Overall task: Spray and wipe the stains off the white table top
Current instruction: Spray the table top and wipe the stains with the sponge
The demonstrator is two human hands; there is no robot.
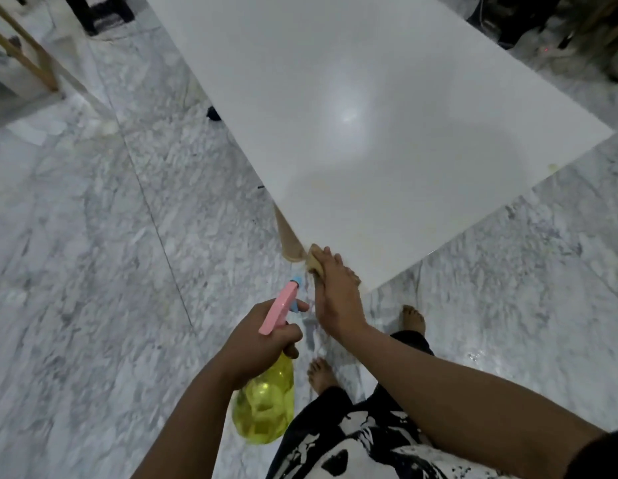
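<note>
Table top (352,108), white and glossy, runs from the near corner to the far edge above a marble floor (93,271). Right hand (335,288) presses a cloth (314,259) flat on that corner; left hand (255,344) grips a yellow spray bottle (266,406) just beside it, over bare feet (321,375).

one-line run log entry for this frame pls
phase: wiping | left hand: holds yellow spray bottle, off table | right hand: presses cloth on near corner of white table top | faint stain at right edge

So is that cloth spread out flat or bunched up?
Bunched up. The cloth shows only as a crumpled tan wad under the right hand, pressed at the table corner.
</note>
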